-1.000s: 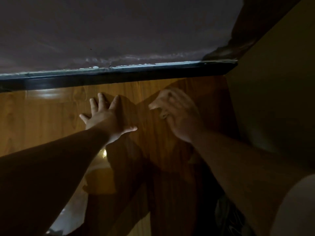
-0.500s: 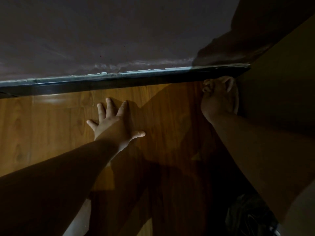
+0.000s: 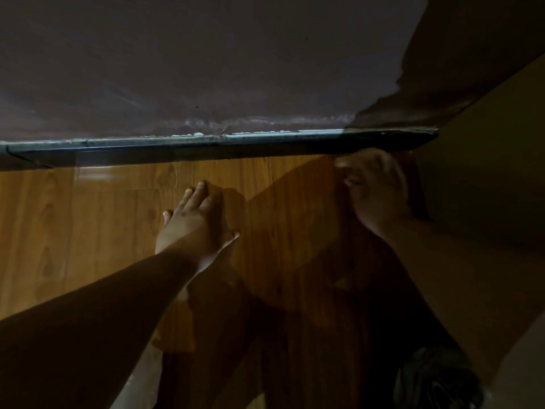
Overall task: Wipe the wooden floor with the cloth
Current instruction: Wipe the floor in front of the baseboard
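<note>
**Floor wipe at the wall corner — progress hard to judge**

The left hand [image 3: 194, 228] is laid flat on the wooden floor [image 3: 97, 231], fingers straight and spread, nothing held; it is judged to be a prop for the body. The right hand [image 3: 377, 190] is seen blurred and in shadow at the far corner, just beside the dark skirting [image 3: 206, 150] and the brown panel [image 3: 486, 187] on the right; its fingers look bent, but whether anything is grasped cannot be told. The cloth is not made out for certain anywhere — if in use, it is judged to be under or in the right hand; a dark bundle [image 3: 439, 379] at the lower right is too dim to be identified. A gloss is shown on the boards near the skirting at the left, yet wiped and unwiped patches cannot be separated in this light; the step is judged to be the edge pass along the wall [image 3: 206, 69]; how much floor is left cannot be said — only this strip is shown.
</note>
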The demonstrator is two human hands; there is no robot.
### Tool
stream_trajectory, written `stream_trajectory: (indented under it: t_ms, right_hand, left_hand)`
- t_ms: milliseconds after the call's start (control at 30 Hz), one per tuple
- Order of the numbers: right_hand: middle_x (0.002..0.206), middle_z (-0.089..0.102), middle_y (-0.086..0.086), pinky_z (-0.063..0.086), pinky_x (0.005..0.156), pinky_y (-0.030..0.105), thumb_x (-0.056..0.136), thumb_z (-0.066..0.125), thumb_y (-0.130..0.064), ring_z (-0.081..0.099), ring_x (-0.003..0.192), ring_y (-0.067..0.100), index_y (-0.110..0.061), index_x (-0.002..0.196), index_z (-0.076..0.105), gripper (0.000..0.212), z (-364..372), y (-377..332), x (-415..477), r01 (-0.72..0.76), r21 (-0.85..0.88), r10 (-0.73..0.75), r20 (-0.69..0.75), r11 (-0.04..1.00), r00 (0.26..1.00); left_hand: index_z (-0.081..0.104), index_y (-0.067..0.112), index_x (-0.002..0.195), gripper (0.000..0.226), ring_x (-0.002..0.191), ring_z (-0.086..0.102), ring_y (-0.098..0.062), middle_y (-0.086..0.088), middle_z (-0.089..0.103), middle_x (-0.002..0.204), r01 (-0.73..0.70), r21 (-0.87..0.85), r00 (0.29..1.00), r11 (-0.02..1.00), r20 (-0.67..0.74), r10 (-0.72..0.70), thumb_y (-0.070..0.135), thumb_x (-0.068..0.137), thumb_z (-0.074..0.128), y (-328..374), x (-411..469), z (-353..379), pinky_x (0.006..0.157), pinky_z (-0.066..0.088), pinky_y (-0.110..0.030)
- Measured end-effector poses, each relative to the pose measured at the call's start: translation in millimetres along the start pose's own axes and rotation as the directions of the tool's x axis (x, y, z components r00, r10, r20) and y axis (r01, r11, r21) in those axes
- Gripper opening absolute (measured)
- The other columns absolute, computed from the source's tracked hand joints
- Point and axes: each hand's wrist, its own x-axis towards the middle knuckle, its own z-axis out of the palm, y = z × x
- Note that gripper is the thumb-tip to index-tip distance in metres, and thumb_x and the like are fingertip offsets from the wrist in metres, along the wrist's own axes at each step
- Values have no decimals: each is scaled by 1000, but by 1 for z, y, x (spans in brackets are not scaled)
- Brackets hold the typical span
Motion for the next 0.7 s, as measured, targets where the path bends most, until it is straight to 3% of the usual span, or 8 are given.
stream_trajectory:
  t_ms: [100,167,267,333,400,533,667,700]
  right_hand:
    - [156,25,16,19,115,50,101,42,-15,18,144,39,-17,148,34,48,-18,34,5,-443,195,403,213,875,890]
    - [158,13,24,7,115,60,104,30,-13,3,145,46,-6,151,20,49,-19,44,17,-399,-10,394,174,917,902]
    - [160,9,21,0,117,53,104,33,-18,1,146,42,-8,151,24,49,-13,33,34,-452,162,427,165,877,889]
    - [159,13,19,6,118,50,102,38,-25,7,146,39,-10,152,25,54,-11,20,34,-478,76,468,120,875,875]
    - [160,14,10,7,119,50,101,33,-27,4,148,34,-20,151,26,51,1,-3,25,-367,-41,369,170,929,914]
    - [161,15,1,7,120,48,97,36,-30,5,149,24,-37,148,27,52,44,-83,-32,2,-13,0,112,1000,994]
    - [160,19,-8,7,120,47,94,29,-35,4,150,18,-40,147,29,54,57,-122,-52,392,59,-394,248,918,885]
    - [158,24,-11,9,120,45,93,33,-31,9,149,16,-43,144,33,53,55,-118,-46,468,68,-472,203,881,858]
  left_hand:
    - [16,29,152,91,147,0,-16,6,-1,161,-6,-10,1000,1000,4,6,63,79,60,-1,-1,-2,115,13,-52]
    - [17,30,151,91,147,1,-16,6,1,161,-10,2,1000,1000,-10,10,64,79,60,2,2,-3,115,14,-51]
    - [16,31,151,92,147,1,-16,6,0,161,-4,-3,1000,1000,-10,3,65,78,60,-2,6,-2,114,14,-52]
    - [16,31,151,92,147,1,-16,6,0,161,-11,11,1000,1000,1,11,65,78,60,-5,9,0,113,14,-52]
    - [15,31,151,92,147,0,-16,7,-1,161,-6,20,1000,1000,4,6,65,78,59,-5,11,-1,113,13,-52]
    - [11,32,152,92,147,-4,-14,8,-5,161,21,-15,997,1000,79,-20,62,80,60,2,10,0,118,11,-50]
    - [14,39,151,88,147,9,-21,12,-4,161,33,1,999,999,42,-33,63,80,60,-3,11,-14,115,24,-48]
    - [15,40,151,88,147,9,-22,12,-3,161,46,28,999,999,27,-46,64,80,61,-14,7,-20,116,22,-48]
